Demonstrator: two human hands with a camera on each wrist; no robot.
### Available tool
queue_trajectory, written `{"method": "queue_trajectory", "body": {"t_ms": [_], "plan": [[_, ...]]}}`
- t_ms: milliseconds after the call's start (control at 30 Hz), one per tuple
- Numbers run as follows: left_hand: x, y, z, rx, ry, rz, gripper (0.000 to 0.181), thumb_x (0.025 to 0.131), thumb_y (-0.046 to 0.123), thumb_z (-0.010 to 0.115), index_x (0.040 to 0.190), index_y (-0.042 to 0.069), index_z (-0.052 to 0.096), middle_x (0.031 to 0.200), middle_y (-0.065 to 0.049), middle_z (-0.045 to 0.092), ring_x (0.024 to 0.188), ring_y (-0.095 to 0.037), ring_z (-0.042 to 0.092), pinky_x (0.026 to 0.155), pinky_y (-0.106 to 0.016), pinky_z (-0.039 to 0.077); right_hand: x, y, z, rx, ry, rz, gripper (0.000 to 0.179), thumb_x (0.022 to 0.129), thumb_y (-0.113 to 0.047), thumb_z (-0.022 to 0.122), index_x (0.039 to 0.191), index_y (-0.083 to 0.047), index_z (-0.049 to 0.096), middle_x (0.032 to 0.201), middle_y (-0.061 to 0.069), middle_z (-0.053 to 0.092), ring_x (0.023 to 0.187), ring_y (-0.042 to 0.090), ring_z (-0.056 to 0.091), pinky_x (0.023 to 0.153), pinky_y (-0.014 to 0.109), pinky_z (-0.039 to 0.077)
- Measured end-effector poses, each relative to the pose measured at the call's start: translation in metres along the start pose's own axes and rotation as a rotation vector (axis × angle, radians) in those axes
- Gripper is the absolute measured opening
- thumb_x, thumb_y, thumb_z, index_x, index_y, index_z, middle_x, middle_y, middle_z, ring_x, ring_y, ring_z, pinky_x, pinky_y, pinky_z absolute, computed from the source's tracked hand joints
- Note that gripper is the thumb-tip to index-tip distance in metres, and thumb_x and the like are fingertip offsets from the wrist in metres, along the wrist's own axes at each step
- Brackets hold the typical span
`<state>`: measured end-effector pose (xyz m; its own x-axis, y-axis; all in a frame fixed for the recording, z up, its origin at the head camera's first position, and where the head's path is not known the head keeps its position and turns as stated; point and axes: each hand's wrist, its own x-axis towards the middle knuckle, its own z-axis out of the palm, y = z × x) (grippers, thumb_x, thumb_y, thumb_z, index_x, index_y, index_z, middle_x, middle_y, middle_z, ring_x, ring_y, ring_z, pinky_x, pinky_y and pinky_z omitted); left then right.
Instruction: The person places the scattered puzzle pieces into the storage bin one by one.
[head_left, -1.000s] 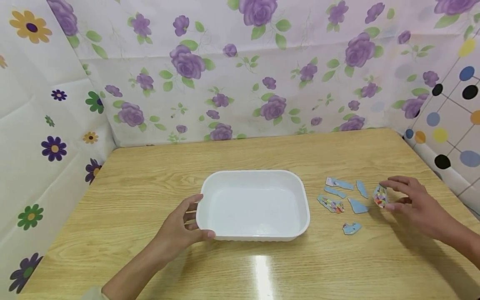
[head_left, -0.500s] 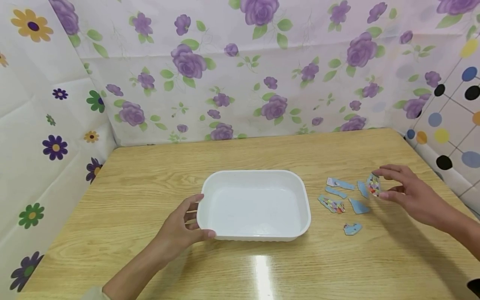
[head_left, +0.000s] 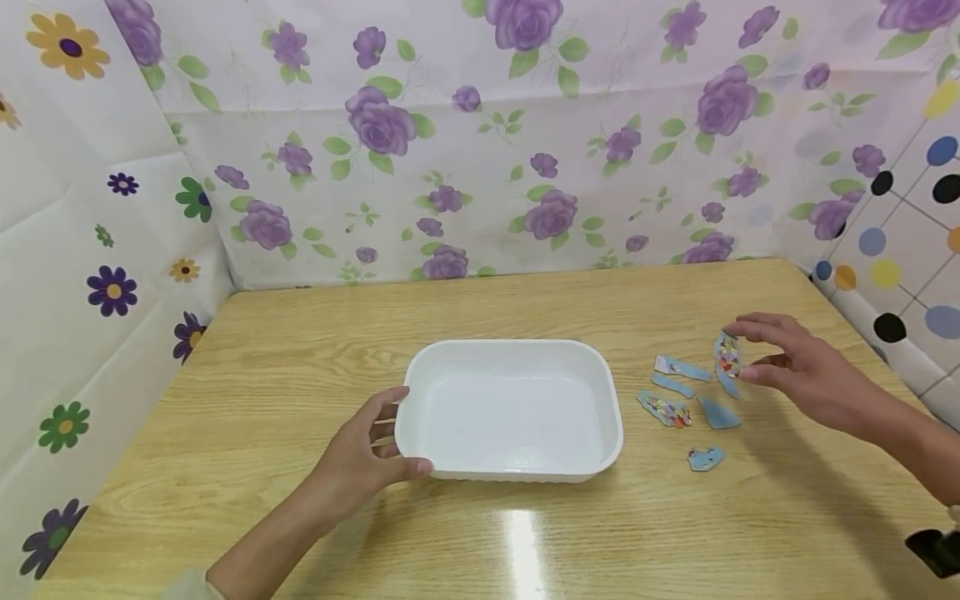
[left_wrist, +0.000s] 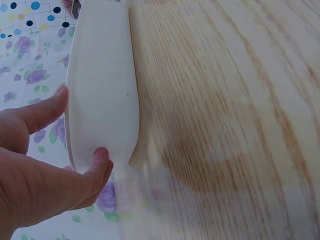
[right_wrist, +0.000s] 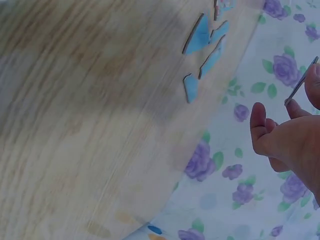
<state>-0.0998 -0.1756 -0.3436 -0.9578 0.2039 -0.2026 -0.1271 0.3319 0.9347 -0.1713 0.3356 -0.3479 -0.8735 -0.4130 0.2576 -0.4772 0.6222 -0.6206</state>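
My left hand holds the near left corner of a white rectangular plastic basin, thumb on the front rim and fingers along the left side. In the left wrist view, fingertips press the basin's outer wall. To the right, my right hand pinches a flat, irregular puzzle piece, printed in many colours with a blue edge, between thumb and fingers. It is raised over the table and partly covers a narrow blue piece. The right wrist view shows the held piece edge-on.
Several more blue pieces lie right of the basin, among them a triangular one, a multicoloured one and a small one nearer the front. The wooden table meets flowered sheets at the back and sides.
My right hand has lifted the multicoloured piece and carried it left and away from me, over the narrow blue piece. The left hand and the basin stay where they were.
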Motion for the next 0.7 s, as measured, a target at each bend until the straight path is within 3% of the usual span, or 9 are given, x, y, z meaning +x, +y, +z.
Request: {"method": "queue_trajectory", "body": {"t_ms": [167, 267, 433, 700], "plan": [[0.0, 0.0, 0.0, -0.004, -0.002, 0.001, 0.097, 0.074, 0.018, 0.085, 0.15, 0.013, 0.024, 0.14, -0.017, 0.039, 0.124, -0.038, 0.05, 0.095, -0.041, 0.052, 0.01, -0.009, 0.0, -0.019, -0.044, 0.022, 0.047, 0.095, -0.002, 0.059, 0.139, -0.002, 0.045, 0.145, 0.022, 0.03, 0.12, 0.008, 0.037, 0.08, 0.001, 0.036], [0.001, 0.0, 0.0, -0.007, -0.005, 0.005, 0.097, 0.074, 0.018, 0.084, 0.15, 0.012, 0.024, 0.14, -0.017, 0.038, 0.124, -0.038, 0.05, 0.095, -0.04, 0.052, 0.017, -0.014, -0.001, -0.019, -0.068, 0.014, 0.047, 0.095, -0.004, 0.058, 0.14, -0.004, 0.045, 0.146, 0.022, 0.03, 0.121, 0.01, 0.037, 0.081, 0.001, 0.036], [0.001, 0.0, 0.001, -0.015, -0.005, 0.002, 0.097, 0.073, 0.017, 0.085, 0.15, 0.013, 0.025, 0.141, -0.016, 0.038, 0.123, -0.037, 0.051, 0.094, -0.04, 0.052, 0.028, -0.022, -0.001, -0.002, -0.104, 0.001, 0.047, 0.096, -0.006, 0.058, 0.141, -0.005, 0.045, 0.148, 0.023, 0.029, 0.118, -0.008, 0.034, 0.082, 0.001, 0.037], [0.001, -0.001, 0.0, -0.005, 0.004, -0.001, 0.097, 0.073, 0.018, 0.085, 0.15, 0.013, 0.025, 0.14, -0.016, 0.039, 0.123, -0.037, 0.051, 0.094, -0.04, 0.052, 0.046, -0.037, -0.002, -0.001, -0.146, -0.005, 0.047, 0.098, -0.01, 0.056, 0.143, -0.007, 0.043, 0.15, 0.022, 0.025, 0.124, 0.017, 0.039, 0.083, 0.002, 0.039]]}}
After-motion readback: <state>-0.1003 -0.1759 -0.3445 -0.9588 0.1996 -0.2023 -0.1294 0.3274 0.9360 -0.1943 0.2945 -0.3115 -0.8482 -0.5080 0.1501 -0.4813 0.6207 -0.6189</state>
